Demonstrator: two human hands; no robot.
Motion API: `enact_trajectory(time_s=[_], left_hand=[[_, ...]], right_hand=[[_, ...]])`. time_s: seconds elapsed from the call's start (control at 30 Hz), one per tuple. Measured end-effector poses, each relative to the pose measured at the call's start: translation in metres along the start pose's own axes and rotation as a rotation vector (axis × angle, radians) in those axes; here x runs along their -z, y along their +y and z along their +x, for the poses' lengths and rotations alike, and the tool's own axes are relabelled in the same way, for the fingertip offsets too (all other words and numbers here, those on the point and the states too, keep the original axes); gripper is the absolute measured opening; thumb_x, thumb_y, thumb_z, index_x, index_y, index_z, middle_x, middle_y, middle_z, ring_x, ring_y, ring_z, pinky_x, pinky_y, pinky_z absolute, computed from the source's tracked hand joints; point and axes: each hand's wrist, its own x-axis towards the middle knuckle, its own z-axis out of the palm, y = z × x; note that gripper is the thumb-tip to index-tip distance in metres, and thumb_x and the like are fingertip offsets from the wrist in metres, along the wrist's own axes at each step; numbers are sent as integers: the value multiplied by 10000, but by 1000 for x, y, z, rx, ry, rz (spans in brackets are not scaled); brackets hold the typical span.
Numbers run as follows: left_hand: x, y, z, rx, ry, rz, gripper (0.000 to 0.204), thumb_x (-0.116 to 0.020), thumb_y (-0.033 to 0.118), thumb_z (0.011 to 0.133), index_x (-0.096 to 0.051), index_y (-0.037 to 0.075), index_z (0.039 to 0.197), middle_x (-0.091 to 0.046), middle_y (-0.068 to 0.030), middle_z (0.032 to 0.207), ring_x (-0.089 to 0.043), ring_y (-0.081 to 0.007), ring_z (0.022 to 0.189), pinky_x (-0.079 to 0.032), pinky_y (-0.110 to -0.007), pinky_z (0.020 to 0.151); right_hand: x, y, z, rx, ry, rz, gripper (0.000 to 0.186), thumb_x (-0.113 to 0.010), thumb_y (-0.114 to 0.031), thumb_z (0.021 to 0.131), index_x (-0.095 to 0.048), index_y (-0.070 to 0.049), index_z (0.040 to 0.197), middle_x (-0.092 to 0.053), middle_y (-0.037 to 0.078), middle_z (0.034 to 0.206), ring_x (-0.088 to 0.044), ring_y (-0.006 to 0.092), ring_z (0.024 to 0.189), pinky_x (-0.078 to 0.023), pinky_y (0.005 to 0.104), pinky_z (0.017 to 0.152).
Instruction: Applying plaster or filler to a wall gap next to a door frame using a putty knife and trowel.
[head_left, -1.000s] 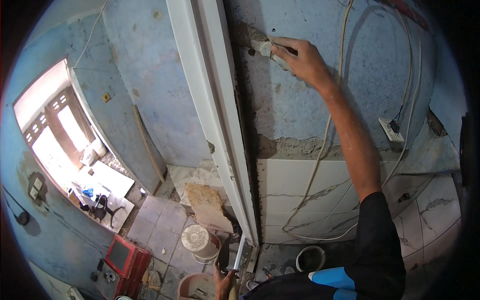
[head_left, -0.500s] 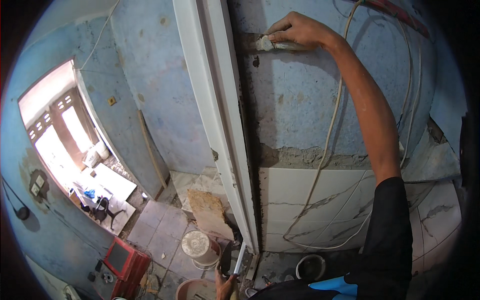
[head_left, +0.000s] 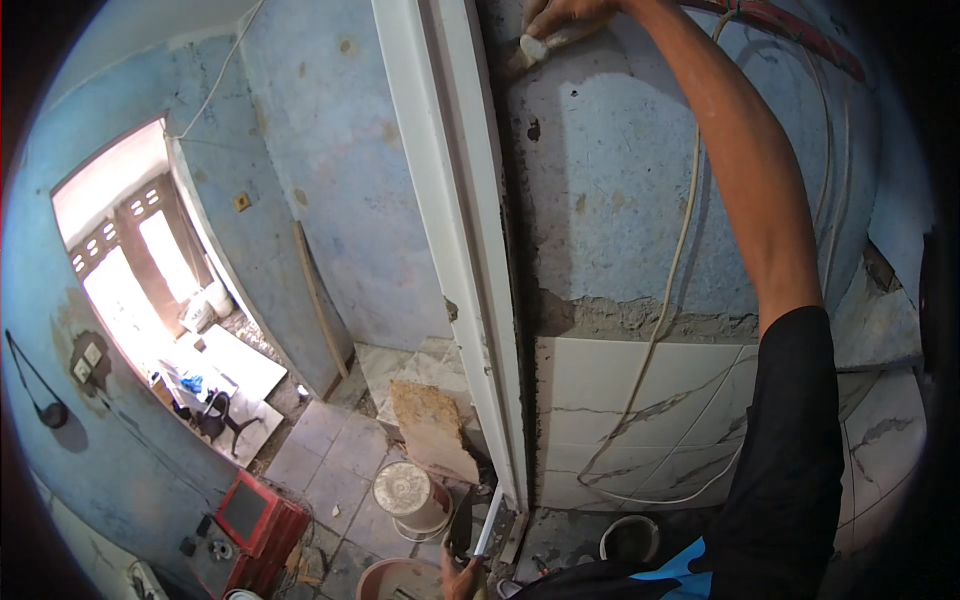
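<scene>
My right hand (head_left: 562,16) reaches high up the blue plastered wall (head_left: 610,180), just right of the white door frame (head_left: 455,250). It grips a small scraper-like tool (head_left: 537,46) smeared with pale plaster, pressed against the wall at the rough grey seam beside the frame. My left hand (head_left: 457,578) hangs low at the bottom edge, closed around a dark flat tool (head_left: 465,530) with a pale strip along it; only part of that hand shows.
White cables (head_left: 680,280) hang down the wall over white marbled tiles (head_left: 640,420). Below stand a white bucket (head_left: 405,495), a small dark pot (head_left: 630,540), a brown basin (head_left: 395,580), a red box (head_left: 255,515) and a leaning board (head_left: 435,430). A bright doorway (head_left: 150,290) opens on the left.
My right hand has slid upward along the wall beside the door frame with the plaster tool. The left hand stays low with its dark tool.
</scene>
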Motion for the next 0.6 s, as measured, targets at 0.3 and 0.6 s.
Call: enact_trajectory(time_s=[0.3,0.6], left_hand=[[-7,18,-7,57,2,31,700,-622,-12,717,-311,3,1344,-493,-204,1192,-646,-245,723,-539,-315,568],[-12,29,-2,81,28,105,657,-617,8,720,-354,10,1322,-529,-195,1116,-643,-235,705,-528,-316,544]], right_hand=[[15,13,-27,85,252,-186,301,-680,-288,832,-704,-54,1020,-708,83,939,-634,156,813,-501,306,727],[-44,-21,-77,-94,724,-218,313,-675,-307,844,-700,-36,997,-706,73,867,-638,171,729,-511,324,674]])
